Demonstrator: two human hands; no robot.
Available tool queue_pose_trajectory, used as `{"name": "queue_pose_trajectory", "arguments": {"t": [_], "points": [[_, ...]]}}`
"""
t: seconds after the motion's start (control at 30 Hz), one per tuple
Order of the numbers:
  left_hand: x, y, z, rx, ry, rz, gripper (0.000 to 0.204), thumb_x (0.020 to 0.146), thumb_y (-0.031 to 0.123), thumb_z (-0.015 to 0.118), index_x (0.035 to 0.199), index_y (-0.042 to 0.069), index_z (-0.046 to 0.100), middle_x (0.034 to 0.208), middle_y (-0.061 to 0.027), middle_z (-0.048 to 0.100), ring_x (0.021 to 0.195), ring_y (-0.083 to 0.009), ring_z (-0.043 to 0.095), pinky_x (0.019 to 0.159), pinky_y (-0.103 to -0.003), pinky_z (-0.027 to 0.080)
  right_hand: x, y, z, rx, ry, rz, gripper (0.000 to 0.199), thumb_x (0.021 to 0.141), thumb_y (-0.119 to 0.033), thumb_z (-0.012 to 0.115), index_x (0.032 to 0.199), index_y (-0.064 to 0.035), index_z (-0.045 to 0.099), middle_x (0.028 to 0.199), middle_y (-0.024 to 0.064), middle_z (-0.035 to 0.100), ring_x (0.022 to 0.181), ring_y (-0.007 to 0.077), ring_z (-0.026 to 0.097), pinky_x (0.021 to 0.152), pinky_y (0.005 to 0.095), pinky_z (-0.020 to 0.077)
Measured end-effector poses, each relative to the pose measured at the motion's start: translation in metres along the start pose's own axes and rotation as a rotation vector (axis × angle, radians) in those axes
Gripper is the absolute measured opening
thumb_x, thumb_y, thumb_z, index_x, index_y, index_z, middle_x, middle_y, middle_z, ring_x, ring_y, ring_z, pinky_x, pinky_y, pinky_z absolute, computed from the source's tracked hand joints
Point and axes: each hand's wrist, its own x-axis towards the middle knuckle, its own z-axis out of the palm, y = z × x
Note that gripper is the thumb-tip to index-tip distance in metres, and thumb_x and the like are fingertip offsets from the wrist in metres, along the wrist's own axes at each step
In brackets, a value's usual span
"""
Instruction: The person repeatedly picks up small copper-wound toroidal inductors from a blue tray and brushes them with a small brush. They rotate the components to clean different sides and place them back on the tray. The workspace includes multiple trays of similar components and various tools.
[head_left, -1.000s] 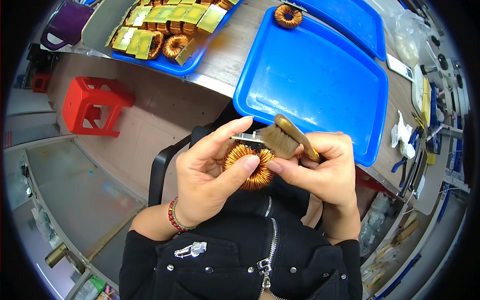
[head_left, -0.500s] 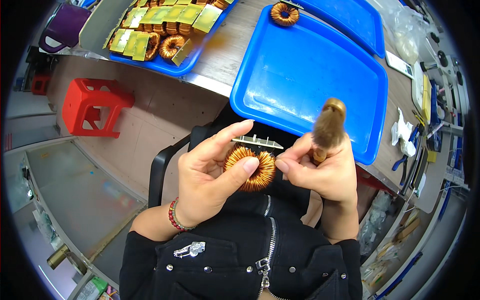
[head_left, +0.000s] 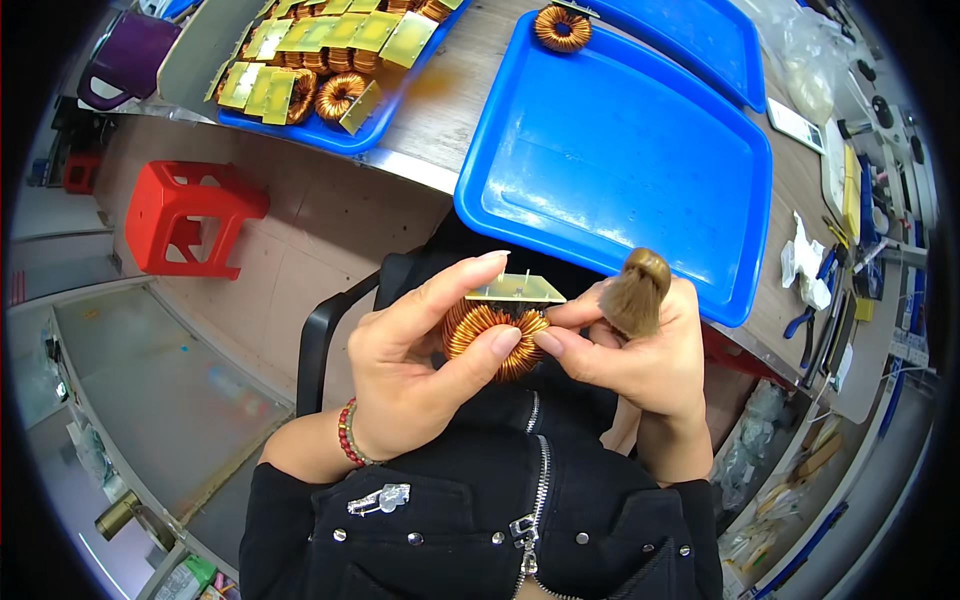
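My left hand point(head_left: 415, 345) grips a toroidal coil point(head_left: 462, 326) of copper wire between its thumb and fingers, above my lap. A small greenish-yellow circuit board point(head_left: 515, 289) with upright pins sits on the coil's far side. My left index finger reaches over the board's left end, and the thumb lies across the coil's front. On the right, the thumb and index fingertip of my right hand point(head_left: 650, 350) pinch at the coil's right edge. A brush point(head_left: 636, 303) with soft brown bristles is tucked in that same hand, its handle mostly hidden.
A blue tray point(head_left: 610, 150) stands ahead, with another coil point(head_left: 563, 29) at its far left corner. At far left, another blue tray point(head_left: 345, 140) carries several coils with boards. Pliers point(head_left: 803, 318) and crumpled white paper point(head_left: 803, 262) lie right. A red stool point(head_left: 195, 215) stands left.
The board has tipped so more of its flat face shows. My right hand has shifted slightly left, its thumb now over the coil's edge, and the brush has swung lower and left.
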Motion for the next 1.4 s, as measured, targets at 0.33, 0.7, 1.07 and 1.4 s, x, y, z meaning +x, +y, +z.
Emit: {"name": "queue_pose_trajectory", "arguments": {"t": [0.33, 0.7, 1.07, 1.4], "points": [[-0.002, 0.004, 0.001, -0.109, 0.041, -0.047, 0.044, 0.08, -0.008, 0.059, 0.122, -0.007, 0.046, 0.108, -0.014, 0.058, 0.099, -0.0145, 0.056, 0.086, -0.026, 0.046, -0.005, 0.013, -0.001, 0.136, -0.061, 0.039, 0.006, 0.071, -0.003, 0.068, 0.076, -0.0009, 0.066, 0.06, -0.0042, 0.055, 0.049, -0.0018, 0.037, 0.042, 0.0166, 0.026], [0.003, -0.017, -0.01, -0.667, 0.032, -0.291, 0.036, 0.091, 0.017, 0.05, 0.121, 0.004, 0.035, 0.112, -0.0168, 0.053, 0.103, -0.022, 0.055, 0.087, -0.035, 0.047, -0.012, 0.021, -0.008, -0.191, 0.209, -0.456, 0.03, 0.082, -0.01, 0.06, 0.11, 0.002, 0.059, 0.085, 0.0074, 0.061, 0.06, 0.0066, 0.05, 0.052, 0.0208, 0.0397], [0.008, -0.029, -0.012, -1.208, -0.068, -0.451, 0.045, 0.078, 0.018, 0.063, 0.117, 0.012, 0.041, 0.112, -0.011, 0.05, 0.078, -0.0193, 0.049, 0.066, -0.03, 0.044, -0.023, 0.043, -0.003, -0.777, 0.35, -0.829, 0.025, 0.065, -0.015, 0.074, 0.089, -0.0118, 0.069, 0.075, 0.0033, 0.054, 0.046, 0.0139, 0.047, 0.043, 0.0242, 0.0384], [0.005, -0.026, -0.013, -1.121, -0.054, -0.495, 0.053, 0.096, 0.035, 0.027, 0.135, -0.001, 0.026, 0.12, -0.0181, 0.047, 0.109, -0.0277, 0.049, 0.092, -0.039, 0.04, -0.002, 0.051, -0.001, -0.905, 0.445, -0.946, 0.021, 0.064, -0.011, 0.073, 0.085, -0.0122, 0.069, 0.077, 0.0035, 0.057, 0.047, 0.012, 0.05, 0.039, 0.0228, 0.0363]]}}
